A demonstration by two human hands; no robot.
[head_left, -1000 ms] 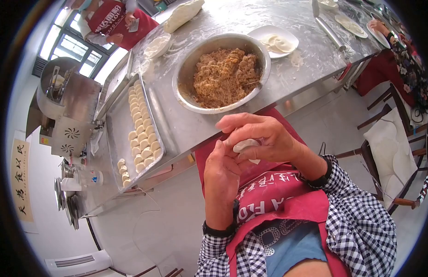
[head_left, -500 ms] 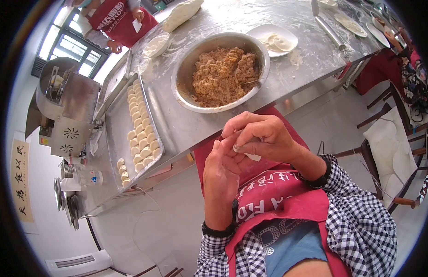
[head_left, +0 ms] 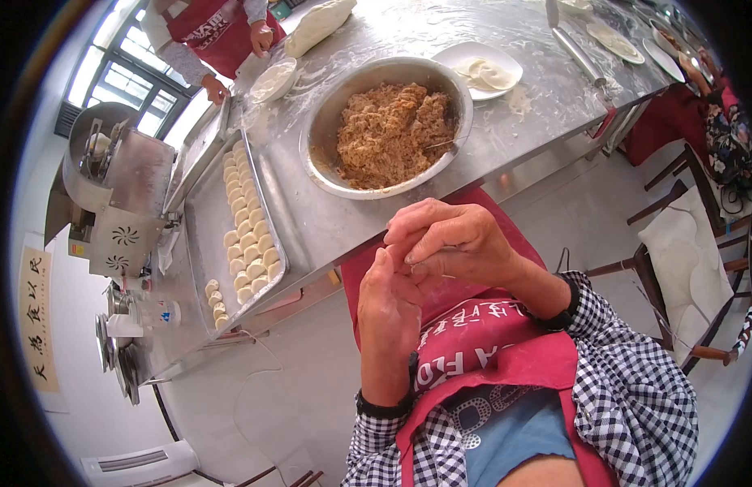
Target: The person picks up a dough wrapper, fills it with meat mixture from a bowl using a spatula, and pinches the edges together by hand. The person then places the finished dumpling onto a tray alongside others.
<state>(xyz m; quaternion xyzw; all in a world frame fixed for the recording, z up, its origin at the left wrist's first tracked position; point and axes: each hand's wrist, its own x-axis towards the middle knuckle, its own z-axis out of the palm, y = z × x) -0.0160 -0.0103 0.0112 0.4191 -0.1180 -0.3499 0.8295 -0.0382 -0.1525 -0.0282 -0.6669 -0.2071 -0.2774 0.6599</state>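
Observation:
In front of the red apron (head_left: 506,365), my left hand (head_left: 388,296) and my right hand (head_left: 457,243) meet, fingers pressed together around what looks like a dumpling. Their fingers hide almost all of it. Just beyond them, at the table's edge, stands a large metal bowl (head_left: 315,166) of brown minced filling (head_left: 392,134) with a utensil handle sticking out at its right. Behind the bowl, round dough wrappers (head_left: 489,75) lie on a white plate (head_left: 512,63).
A metal tray (head_left: 205,272) at left carries rows of small pale rounds (head_left: 250,231). A dough roll (head_left: 319,24) and a flour bowl (head_left: 274,81) lie at the back. Another person in a red apron (head_left: 213,32) stands across the table. Chairs (head_left: 684,260) are at right.
My hands have closed further together, and the white dough edge that showed below my right fingers is now hidden. The other person's hands have shifted toward the tray and the flour bowl.

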